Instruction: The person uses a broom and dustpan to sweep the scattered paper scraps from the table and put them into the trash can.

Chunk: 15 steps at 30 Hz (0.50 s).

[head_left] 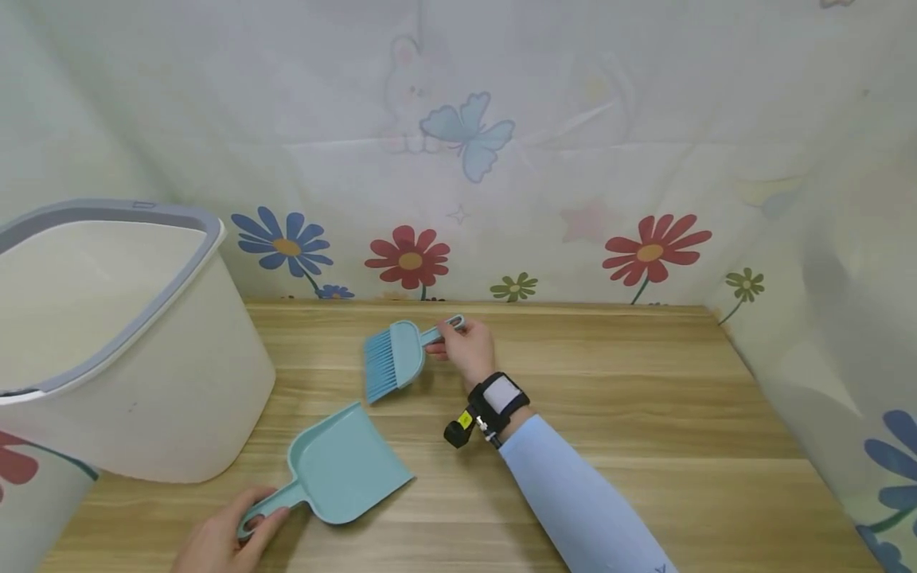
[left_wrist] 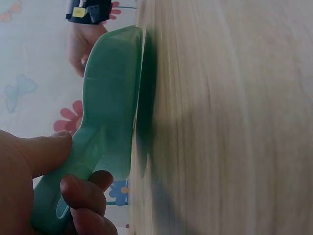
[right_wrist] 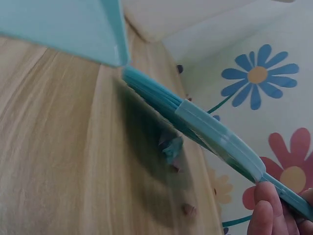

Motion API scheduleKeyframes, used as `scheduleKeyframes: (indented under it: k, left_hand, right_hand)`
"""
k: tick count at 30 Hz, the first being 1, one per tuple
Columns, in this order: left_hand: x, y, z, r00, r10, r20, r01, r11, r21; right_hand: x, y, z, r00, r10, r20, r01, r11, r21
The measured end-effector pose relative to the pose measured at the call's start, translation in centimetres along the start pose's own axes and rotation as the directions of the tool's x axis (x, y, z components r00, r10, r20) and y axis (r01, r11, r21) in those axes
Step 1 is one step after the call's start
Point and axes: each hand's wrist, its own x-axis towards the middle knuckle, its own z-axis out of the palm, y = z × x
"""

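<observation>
My left hand [head_left: 228,532] grips the handle of a teal dustpan [head_left: 347,465], whose flat lip points right in the head view. In the left wrist view the dustpan [left_wrist: 112,88] is close above the tabletop, with its shadow beside it. My right hand [head_left: 469,350] pinches the handle of a matching small hand brush [head_left: 407,354], bristles pointing left. The right wrist view shows the brush [right_wrist: 220,139] tilted, its bristle tips near the dustpan's corner. Beneath it, small crumpled scraps [right_wrist: 171,148] lie on the wood; the head view does not show them.
A large white bin [head_left: 165,358] with a grey rim stands at the left, close to the dustpan. The wooden tabletop [head_left: 630,398] ends at a flower-printed curtain [head_left: 544,215] at the back and right. A wrist camera on a black strap [head_left: 497,402] sits on my right wrist.
</observation>
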Motion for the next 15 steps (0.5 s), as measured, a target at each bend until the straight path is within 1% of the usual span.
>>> scheduleKeyframes:
  k: [2, 4, 7, 9, 12, 15]
  left_hand:
    - [0.0, 0.0, 0.1, 1.000, -0.002, 0.001, 0.002, 1.000, 0.002]
    - [0.1, -0.1, 0.2, 1.000, -0.005, 0.004, 0.005, 1.000, 0.002]
    - [0.2, -0.2, 0.2, 1.000, -0.011, 0.023, 0.011, 1.000, 0.008]
    - [0.4, -0.1, 0.1, 0.998, -0.027, 0.055, 0.026, 1.000, 0.013]
    - [0.9, 0.1, -0.3, 0.992, -0.047, 0.116, 0.046, 0.999, 0.013]
    - [1.4, 0.4, -0.7, 0.989, -0.030, 0.147, 0.028, 0.999, 0.016]
  right_hand:
    - [0.2, 0.3, 0.2, 1.000, 0.005, -0.015, -0.005, 0.999, -0.039]
    - [0.4, 0.6, 0.0, 0.999, -0.002, -0.045, -0.002, 0.997, -0.078]
    - [0.7, 0.9, -1.3, 0.996, -0.007, -0.091, -0.002, 0.995, -0.103]
    - [0.9, 1.1, -2.7, 0.992, -0.017, -0.122, 0.003, 0.994, -0.111]
    - [1.0, 1.4, -5.5, 0.986, -0.027, -0.164, 0.007, 0.993, -0.120]
    - [0.7, 1.6, -8.6, 0.975, -0.023, -0.221, -0.008, 0.990, -0.138]
